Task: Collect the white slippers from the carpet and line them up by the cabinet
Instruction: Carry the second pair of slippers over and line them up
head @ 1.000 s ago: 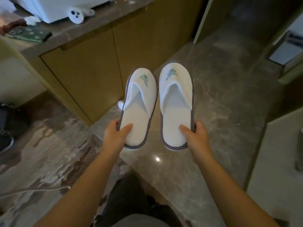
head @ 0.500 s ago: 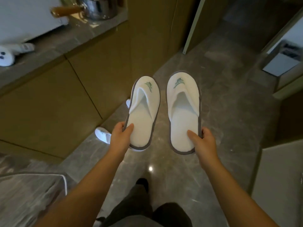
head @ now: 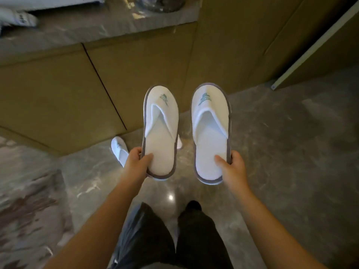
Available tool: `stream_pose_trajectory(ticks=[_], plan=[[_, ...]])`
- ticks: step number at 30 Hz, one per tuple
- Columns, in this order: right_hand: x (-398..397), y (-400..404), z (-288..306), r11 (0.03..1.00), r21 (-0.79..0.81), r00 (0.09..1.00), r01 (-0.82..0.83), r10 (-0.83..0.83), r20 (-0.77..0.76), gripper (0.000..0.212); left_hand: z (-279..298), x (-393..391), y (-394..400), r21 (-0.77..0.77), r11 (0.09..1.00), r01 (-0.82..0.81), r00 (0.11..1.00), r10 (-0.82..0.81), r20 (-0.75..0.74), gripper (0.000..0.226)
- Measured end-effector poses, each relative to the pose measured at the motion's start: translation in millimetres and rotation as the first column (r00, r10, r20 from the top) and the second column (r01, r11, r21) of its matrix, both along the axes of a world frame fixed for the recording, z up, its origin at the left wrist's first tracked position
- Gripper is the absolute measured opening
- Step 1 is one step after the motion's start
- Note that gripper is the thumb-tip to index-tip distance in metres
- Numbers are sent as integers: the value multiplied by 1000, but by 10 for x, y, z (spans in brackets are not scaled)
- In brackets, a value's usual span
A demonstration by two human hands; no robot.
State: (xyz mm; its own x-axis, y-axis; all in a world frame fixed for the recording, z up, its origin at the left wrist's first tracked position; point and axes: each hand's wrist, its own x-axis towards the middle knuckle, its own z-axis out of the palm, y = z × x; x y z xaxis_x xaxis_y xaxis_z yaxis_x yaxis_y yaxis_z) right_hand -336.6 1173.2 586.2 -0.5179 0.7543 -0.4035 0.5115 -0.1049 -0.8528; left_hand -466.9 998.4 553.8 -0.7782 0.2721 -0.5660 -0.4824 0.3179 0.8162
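Slippers are in hand, one each: the left hand (head: 137,162) grips the heel of the left slipper (head: 160,133), thumb on the insole, and the right hand (head: 232,167) pinches the right slipper (head: 210,133) the same way, both held off the grey floor (head: 281,152) with toes pointing far. Beyond them a third slipper (head: 119,150) lies by the cabinet (head: 64,94), and what may be a fourth peeks out behind the left one. Best set this pair down just right of those (toes to the cabinet, heels level). Each toe carries a teal embroidered emblem; no lettering is legible.
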Motion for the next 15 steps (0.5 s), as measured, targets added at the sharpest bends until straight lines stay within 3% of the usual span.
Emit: stream_pose_trajectory(ticks=[9,15], plan=[[-658,340,-788,975,-95,969,-201,212,125,19,-585,-94,59,-103,950,-296,945,307,112,10],[-1153,323,-1438,980,-138,976,-140,160,146,21,-1278,-592,66,-128,949,-287,941,305,147,13]])
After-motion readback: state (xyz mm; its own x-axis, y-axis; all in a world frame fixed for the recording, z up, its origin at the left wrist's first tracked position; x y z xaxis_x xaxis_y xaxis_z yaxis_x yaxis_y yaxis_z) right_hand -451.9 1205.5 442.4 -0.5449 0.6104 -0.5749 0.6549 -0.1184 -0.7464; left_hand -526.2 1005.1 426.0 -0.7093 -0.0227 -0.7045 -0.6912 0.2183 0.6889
